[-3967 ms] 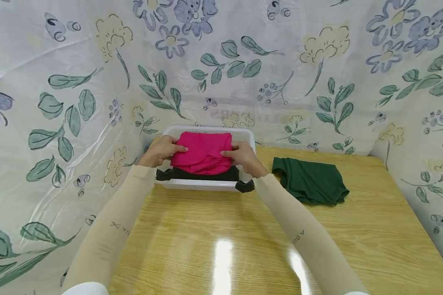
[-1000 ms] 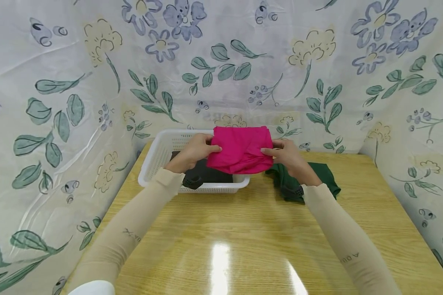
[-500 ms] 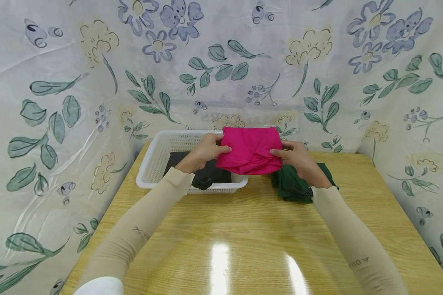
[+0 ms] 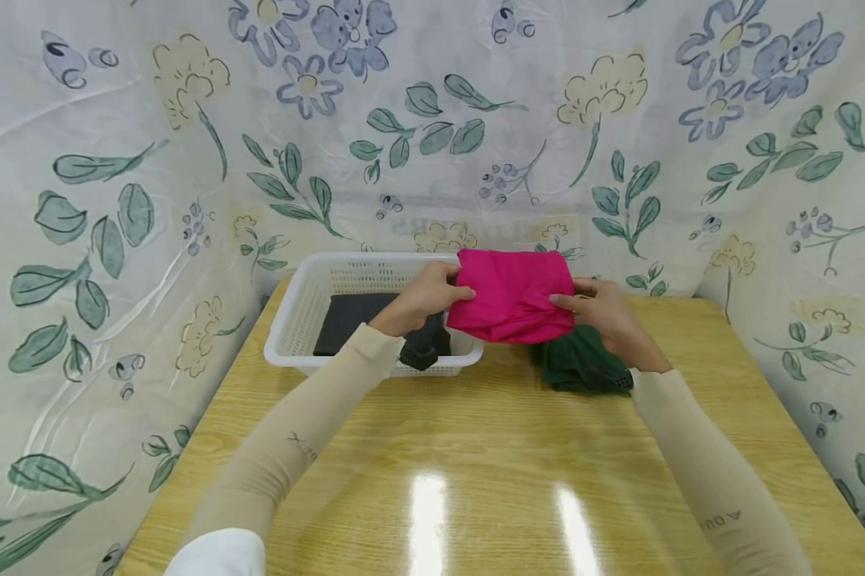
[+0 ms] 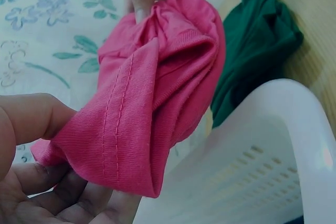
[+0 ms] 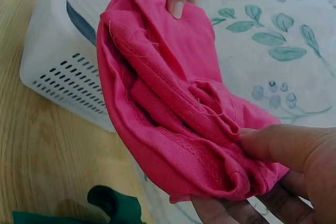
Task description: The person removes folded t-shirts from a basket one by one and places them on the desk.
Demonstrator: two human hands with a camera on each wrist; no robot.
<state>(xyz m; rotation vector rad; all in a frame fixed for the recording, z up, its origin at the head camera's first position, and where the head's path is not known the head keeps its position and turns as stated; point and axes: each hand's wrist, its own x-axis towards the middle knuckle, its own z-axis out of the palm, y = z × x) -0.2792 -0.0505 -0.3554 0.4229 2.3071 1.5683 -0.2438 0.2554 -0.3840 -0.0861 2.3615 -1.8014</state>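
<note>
A folded bright pink garment (image 4: 513,294), with stitched hems showing in both wrist views, is held up between the two hands. My left hand (image 4: 432,292) pinches its left edge, thumb on top and fingers beneath. The right edge is gripped the same way by my right hand (image 4: 605,312). The bundle hangs over the right end of a white perforated basket (image 4: 281,328) and the near part of a folded dark green garment (image 4: 576,356). Inside the basket lies a folded black cloth (image 4: 349,320), partly hidden by the left forearm.
Everything stands on a wooden table (image 4: 418,448) with glossy light reflections near its front. A floral curtain (image 4: 432,120) closes off the back and both sides, directly behind the basket. The green garment lies right of the basket, partly covered by the right hand and wrist.
Both hands have lifted the pink garment out of the basket and carried it rightward, uncovering the black cloth. In the last half second it has shifted slightly further right, toward the green garment.
</note>
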